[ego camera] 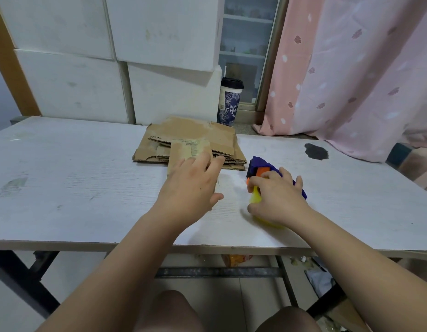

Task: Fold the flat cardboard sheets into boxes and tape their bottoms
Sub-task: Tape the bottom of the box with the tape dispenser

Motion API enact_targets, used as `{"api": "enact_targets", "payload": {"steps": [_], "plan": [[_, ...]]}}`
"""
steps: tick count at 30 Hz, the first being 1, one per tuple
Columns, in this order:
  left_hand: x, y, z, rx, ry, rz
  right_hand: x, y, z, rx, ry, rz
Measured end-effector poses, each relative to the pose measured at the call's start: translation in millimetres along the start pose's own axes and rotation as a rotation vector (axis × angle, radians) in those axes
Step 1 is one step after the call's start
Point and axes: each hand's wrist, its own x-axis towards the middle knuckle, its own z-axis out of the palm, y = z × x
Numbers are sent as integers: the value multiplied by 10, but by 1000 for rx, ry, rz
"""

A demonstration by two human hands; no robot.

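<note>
Cardboard sheets (190,137) lie stacked flat on the bench (64,176), my left hand (192,185) resting open-fingered on their near edge, probably to draw one off, while just right of them my right hand (277,197) curls round the tape gun (258,164), ready for taping.

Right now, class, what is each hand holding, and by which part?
The right hand grips the tape dispenser, fingers curled over its blue body, palm covering the yellow part. The left hand holds nothing; it is stretched toward the cardboard sheets.
</note>
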Motion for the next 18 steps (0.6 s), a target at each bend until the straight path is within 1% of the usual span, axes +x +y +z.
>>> {"api": "enact_targets", "payload": {"steps": [8,12,14,16,18], "plan": [[60,-30,-146,-88,-94,7,3,54,39,33,88,-11],[105,-69,-217,-146,-97,7,23,57,43,31,81,-4],[125,-90,-237,-174,-114,-26,24,57,50,35,91,-3],[113,-99,-279,-159,-130,-47,24,57,57,43,92,0],[73,-78,-322,-85,-112,-37,26,55,56,51,69,19]]}}
